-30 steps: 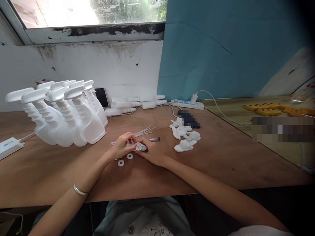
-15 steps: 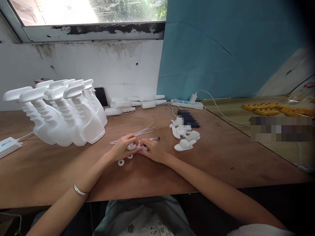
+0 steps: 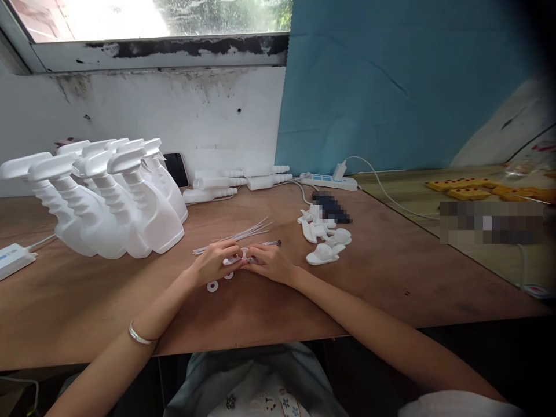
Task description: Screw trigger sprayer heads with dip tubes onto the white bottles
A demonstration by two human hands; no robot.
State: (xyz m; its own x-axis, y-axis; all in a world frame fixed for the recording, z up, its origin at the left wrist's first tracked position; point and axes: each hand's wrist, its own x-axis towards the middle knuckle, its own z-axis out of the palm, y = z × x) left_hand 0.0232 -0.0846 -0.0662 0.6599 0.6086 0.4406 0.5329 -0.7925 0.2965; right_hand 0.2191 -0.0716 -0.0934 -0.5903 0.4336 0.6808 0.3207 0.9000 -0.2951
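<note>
My left hand point(image 3: 217, 262) and my right hand point(image 3: 270, 262) meet above the table, fingers closed from both sides on a white spray nozzle head point(image 3: 233, 260). My fingers cover much of it. Just below them on the wood lie two white ring washers, one of them point(image 3: 212, 286) in plain sight and the other point(image 3: 229, 275) close under my left hand. Thin white tubes point(image 3: 247, 233) are spread behind my hands. A dark pen-like stick point(image 3: 273, 243) pokes out behind my right fingers.
Several white spray bottles point(image 3: 152, 223) stand at the left. Loose white spray heads point(image 3: 325, 253) lie to the right, beside a dark blurred item point(image 3: 332, 207). A power strip point(image 3: 330, 182), a phone point(image 3: 176, 169) and white bottle-like parts point(image 3: 217, 182) line the wall.
Both hands stay together on the white spray head, with small finger shifts turning it slightly. The whole view has moved a little; the things on the table rest where they were.
</note>
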